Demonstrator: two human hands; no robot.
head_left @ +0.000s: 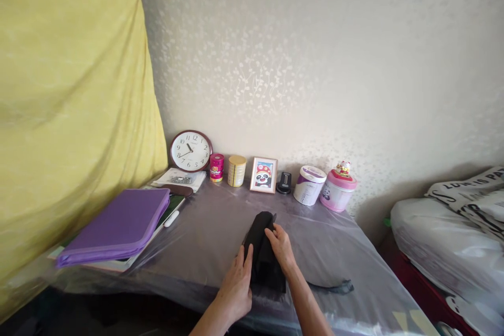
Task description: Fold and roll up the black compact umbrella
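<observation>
A folded black fabric bundle (262, 252), long and narrow, lies near the front edge of the covered table; what kind of item it is I cannot make out. My left hand (237, 283) presses along its left side, fingers pointing away from me. From the right, my right hand (281, 247) grips the upper part, thumb on top and fingers round the far side. A dark strap (333, 287) trails on the table to the right of the bundle, its near end hidden behind my right forearm.
A purple zip folder (118, 223) lies on papers at left, beside a white pen-like object (171, 219). Along the wall stand a clock (191, 151), tins, a picture frame (263, 175), a black stapler-like object (284, 182) and a pink tub (337, 191). The table (197, 252) has plastic sheeting.
</observation>
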